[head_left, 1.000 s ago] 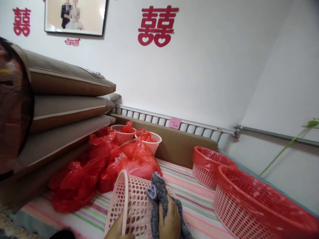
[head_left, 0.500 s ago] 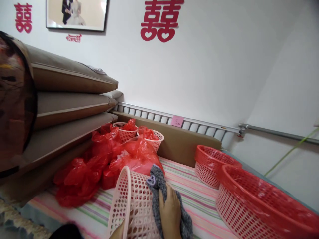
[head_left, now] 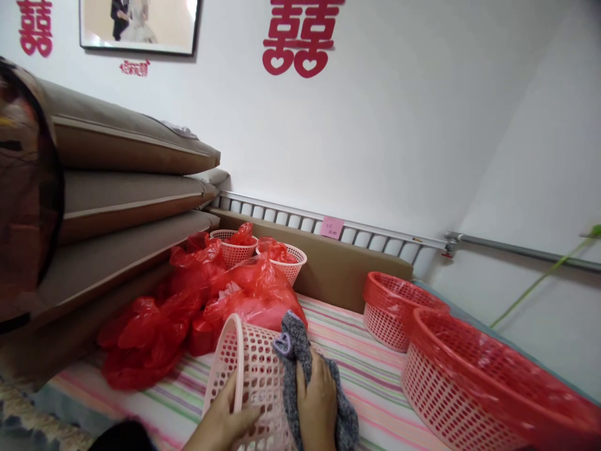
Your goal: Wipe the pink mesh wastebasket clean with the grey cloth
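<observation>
A pale pink perforated plastic basket [head_left: 263, 360] lies tipped on its side in front of me, its mouth facing left. My left hand [head_left: 228, 410] grips its rim, thumb on the outer wall and fingers inside the mouth. Pressed against the basket's outer right side is a grey cloth [head_left: 293, 369] with a lilac-edged loop. My right hand [head_left: 317, 394] holds this cloth, fingers bent over it. Behind the basket sit bulging red plastic bags [head_left: 263, 291] with pink items inside.
Two baskets lined with red plastic, a smaller one [head_left: 387, 322] and a larger one [head_left: 451, 382], stand at right. Two small baskets [head_left: 237, 250] holding red bags are at the back. Stacked cushions [head_left: 131, 200] rise at left. A striped sheet [head_left: 361, 369] covers the surface.
My left hand has come up into view and now grips the basket's rim with its thumb outside. The right hand and cloth stay on the basket's side. The view has shifted slightly.
</observation>
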Tool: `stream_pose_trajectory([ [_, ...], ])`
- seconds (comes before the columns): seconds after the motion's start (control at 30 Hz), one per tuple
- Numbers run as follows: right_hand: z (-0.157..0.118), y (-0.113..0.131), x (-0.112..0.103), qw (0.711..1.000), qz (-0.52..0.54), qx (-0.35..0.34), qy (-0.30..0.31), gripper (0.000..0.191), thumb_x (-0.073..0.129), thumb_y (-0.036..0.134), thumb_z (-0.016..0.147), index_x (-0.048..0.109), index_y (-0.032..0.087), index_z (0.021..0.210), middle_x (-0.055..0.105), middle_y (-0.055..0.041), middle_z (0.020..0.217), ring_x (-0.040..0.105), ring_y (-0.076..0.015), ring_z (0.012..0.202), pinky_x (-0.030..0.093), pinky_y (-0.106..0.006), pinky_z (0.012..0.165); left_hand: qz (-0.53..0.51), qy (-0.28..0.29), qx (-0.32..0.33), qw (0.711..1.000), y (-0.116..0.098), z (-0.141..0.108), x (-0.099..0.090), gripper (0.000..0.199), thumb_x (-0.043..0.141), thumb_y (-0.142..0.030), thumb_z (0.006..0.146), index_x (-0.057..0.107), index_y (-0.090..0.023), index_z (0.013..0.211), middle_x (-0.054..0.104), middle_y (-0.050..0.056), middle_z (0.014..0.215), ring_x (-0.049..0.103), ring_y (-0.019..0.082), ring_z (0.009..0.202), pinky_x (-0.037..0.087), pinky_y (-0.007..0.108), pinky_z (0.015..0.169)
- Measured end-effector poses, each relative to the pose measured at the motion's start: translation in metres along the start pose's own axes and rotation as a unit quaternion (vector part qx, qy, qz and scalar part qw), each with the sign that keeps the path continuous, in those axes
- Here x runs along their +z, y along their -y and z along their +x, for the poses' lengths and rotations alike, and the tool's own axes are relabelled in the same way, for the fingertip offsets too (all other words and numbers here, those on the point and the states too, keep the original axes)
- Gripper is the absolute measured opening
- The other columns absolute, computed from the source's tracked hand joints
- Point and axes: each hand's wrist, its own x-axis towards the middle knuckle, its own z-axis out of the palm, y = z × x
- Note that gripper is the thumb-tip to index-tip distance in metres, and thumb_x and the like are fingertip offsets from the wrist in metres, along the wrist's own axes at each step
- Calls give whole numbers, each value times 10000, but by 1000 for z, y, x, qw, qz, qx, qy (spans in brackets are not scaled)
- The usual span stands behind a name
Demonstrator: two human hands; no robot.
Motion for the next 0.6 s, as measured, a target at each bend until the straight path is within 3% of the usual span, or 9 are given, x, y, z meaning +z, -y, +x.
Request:
stream_pose_trajectory([
  [0.17, -9, -3, -6, 1000, 4, 0, -14, 427, 336, 409, 929, 517, 100, 1161, 612, -160, 1120, 569, -244, 1024, 438, -375, 869, 22, -50, -14, 998, -10, 4, 13, 834, 534, -38, 551, 229, -163, 1317, 644, 146, 1138, 634, 311, 967, 521, 399, 757],
  [0.33, -9, -1, -10, 1000, 4, 3, 2, 426, 339, 402, 926, 512, 104, 1175, 601, -160, 1147, 557, -248, 1049, 430, -383, 883, 48, -27, -12, 998, 4, -5, -1, 822, 620, -163, 637, 211, -174, 1350, 571, 170, 1246, 604, 330, 1019, 516, 389, 761],
  [0.5, 5, 0, -7, 1000, 3, 12, 22, 409, 340, 389, 922, 522, 110, 1160, 607, -155, 1141, 563, -245, 1045, 432, -379, 880, 61, 45, -24, 997, 29, 0, -32, 981, 660, -223, 691, 4, -165, 1417, 507, 187, 1334, 625, 281, 969, 505, 355, 748],
  [0.6, 15, 2, -6, 999, 1, 23, 43, 380, 350, 382, 916, 540, 126, 1123, 630, -141, 1091, 586, -243, 994, 440, -372, 850, 91, 83, 19, 992, 33, -1, -41, 947, 685, -355, 722, 81, -177, 1430, 512, 167, 1344, 596, 289, 1046, 495, 366, 797],
])
